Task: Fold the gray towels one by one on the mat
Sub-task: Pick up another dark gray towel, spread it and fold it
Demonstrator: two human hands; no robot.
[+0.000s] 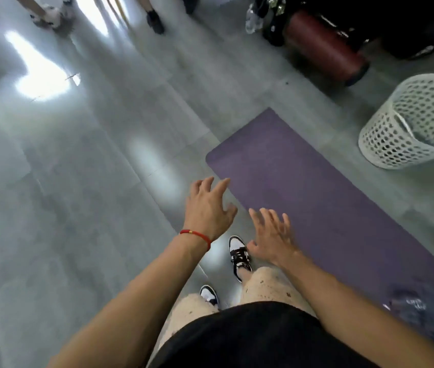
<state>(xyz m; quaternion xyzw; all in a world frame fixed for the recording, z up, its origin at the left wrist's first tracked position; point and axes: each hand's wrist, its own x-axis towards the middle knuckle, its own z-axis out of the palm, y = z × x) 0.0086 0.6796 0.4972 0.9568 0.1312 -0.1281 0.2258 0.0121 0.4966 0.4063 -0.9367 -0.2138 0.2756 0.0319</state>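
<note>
A purple mat [303,181] lies on the grey floor, running from the centre toward the lower right. A blurred grey heap, apparently towels [422,314], sits at the mat's near right end. My left hand [208,208] hovers with spread fingers just left of the mat's edge and holds nothing. My right hand [271,235], also spread and empty, is above the mat's near edge. Both hands are held out in the air in front of me, well apart from the grey heap.
A white mesh basket [407,123] stands on the floor right of the mat. A dark red cylinder [322,46] and black bags lie at the back right. Other people's feet [155,19] show at the top. My own shoes [239,253] are beside the mat.
</note>
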